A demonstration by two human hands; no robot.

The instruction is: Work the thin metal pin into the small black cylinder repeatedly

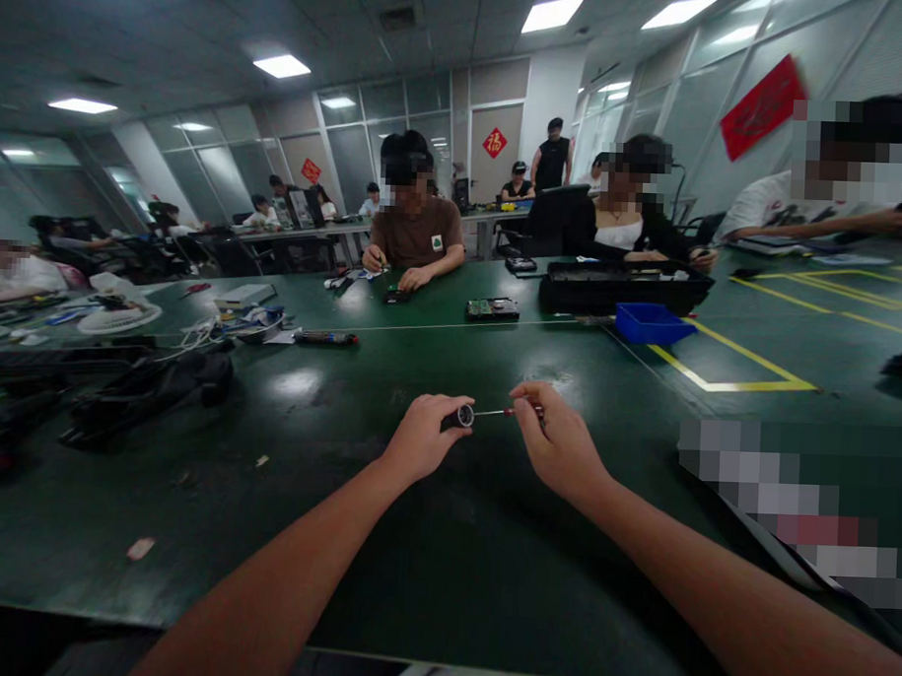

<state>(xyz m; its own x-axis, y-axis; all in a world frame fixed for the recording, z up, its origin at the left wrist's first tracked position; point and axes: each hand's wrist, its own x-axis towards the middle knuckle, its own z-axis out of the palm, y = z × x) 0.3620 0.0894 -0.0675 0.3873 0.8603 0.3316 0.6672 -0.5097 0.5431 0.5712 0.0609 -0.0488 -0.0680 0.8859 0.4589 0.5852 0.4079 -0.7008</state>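
Between thumb and fingers my left hand (427, 438) grips a small dark cylinder with a pale round rim (463, 415), its open-looking end turned to the right. My right hand (555, 435) is closed on the handle of a thin screwdriver (493, 412) with a red collar. The metal shaft points left and its tip reaches the rim of the cylinder; whether it is inside or just touching, I cannot tell. Both hands are over the green tabletop (413, 573), and my right fingers hide most of the handle.
A blue bin (651, 323) and a black tray (622, 285) stand ahead to the right. An opened device with a circuit board (491, 309) lies ahead. Black bags or cases (153, 397) and a white fan-like part (120, 312) are on the left. Co-workers sit across the table.
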